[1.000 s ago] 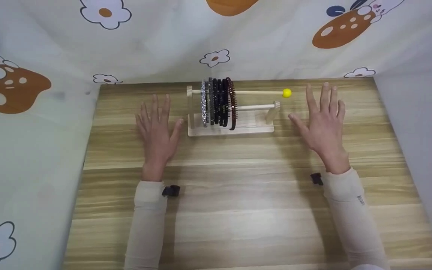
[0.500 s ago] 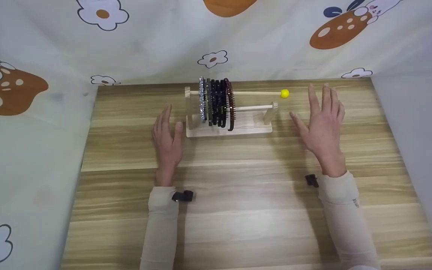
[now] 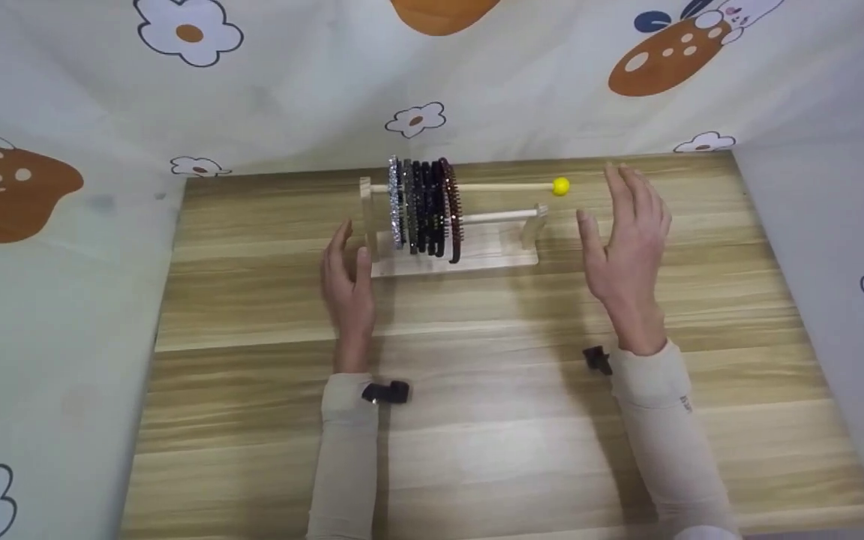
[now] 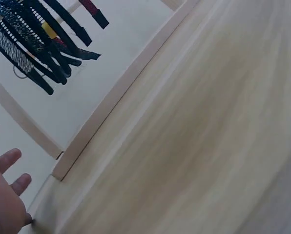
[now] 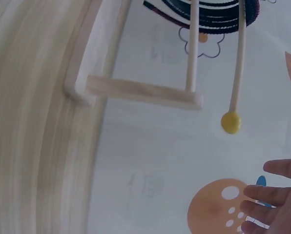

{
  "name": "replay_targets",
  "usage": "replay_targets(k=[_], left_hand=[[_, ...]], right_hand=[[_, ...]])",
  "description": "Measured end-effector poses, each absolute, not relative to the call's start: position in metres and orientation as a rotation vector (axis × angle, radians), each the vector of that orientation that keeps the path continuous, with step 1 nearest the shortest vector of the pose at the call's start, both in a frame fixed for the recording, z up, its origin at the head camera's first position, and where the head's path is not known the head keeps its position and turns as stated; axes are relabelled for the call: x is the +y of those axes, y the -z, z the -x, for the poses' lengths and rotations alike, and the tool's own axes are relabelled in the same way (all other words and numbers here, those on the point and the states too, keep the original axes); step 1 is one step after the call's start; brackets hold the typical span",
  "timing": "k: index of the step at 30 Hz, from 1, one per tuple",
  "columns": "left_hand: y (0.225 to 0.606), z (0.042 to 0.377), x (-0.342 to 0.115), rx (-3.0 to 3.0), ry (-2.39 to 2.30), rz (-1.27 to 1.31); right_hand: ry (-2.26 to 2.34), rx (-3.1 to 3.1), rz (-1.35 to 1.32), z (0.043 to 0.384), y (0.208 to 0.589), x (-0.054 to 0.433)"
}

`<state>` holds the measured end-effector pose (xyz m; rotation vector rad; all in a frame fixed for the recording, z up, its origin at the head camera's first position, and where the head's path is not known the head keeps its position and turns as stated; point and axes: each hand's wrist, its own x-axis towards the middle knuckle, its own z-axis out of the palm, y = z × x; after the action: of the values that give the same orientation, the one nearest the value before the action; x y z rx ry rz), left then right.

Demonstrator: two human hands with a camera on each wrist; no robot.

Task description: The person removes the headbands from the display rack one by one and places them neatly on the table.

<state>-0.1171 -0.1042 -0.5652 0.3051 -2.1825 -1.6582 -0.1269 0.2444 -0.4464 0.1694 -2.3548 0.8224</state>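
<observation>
Tabletop, wood-striped, under the rack, flowered fabric behind. Left of the rack, left hand, thumb apart from loose fingers. On the rack's left half, headbands; capping its upper rod, yellow ball. Right of the rack, right hand, fingers extended, thumb wide.

Small enclosed workspace, wider setting indeterminate: a wood-grain tabletop, bounded on three sides by pale sheeting printed with cartoon flowers.

Left fingers loosely bent, right fingers extended
</observation>
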Motion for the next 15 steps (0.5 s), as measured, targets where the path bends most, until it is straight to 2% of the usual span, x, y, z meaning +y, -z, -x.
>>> replay_targets(k=[15], left_hand=[[0.575, 0.125, -0.091, -2.053, 1.763, -0.310]], right_hand=[[-1.080, -2.038, -0.314, 0.122, 0.435, 0.185]])
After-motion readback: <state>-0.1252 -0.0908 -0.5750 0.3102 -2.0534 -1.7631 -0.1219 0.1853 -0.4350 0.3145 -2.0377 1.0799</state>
